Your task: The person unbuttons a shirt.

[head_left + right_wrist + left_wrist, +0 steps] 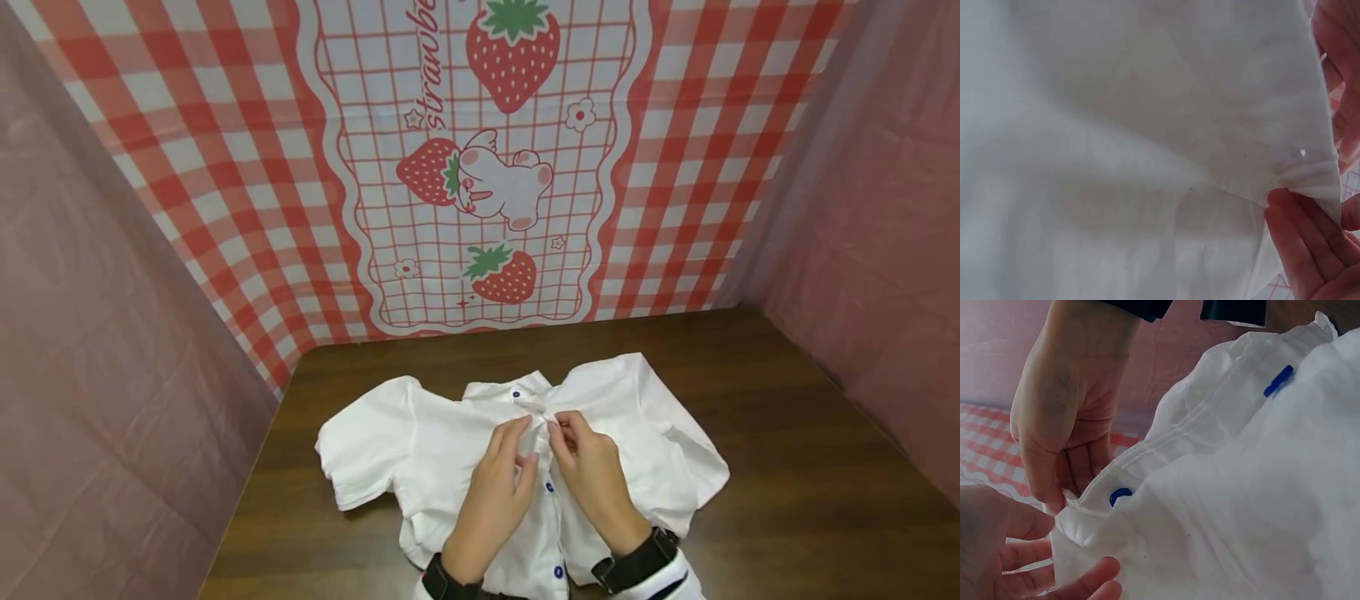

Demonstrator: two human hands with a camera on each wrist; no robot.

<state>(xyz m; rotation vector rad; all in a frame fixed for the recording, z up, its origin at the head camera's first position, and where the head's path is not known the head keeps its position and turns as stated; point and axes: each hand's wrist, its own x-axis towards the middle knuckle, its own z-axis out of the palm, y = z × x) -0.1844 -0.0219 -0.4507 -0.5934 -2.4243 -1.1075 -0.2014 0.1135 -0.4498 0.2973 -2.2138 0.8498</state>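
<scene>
Two-handed action at the front opening (553,525) of the white shirt (442,433), laid out on the brown table (787,467), collar (487,389) to the far side. Pinching cloth with the right hand (596,475), just below the collar! Touching the same spot with the left hand (491,492), impossible to tell whether gripping. On the shirt, one blue button (516,394) above the hands, two lower buttons (558,572) below. Beyond the shirt, red-checked cloth (675,167) with strawberries; to either side of the shirt, pink drapes (90,333).
</scene>
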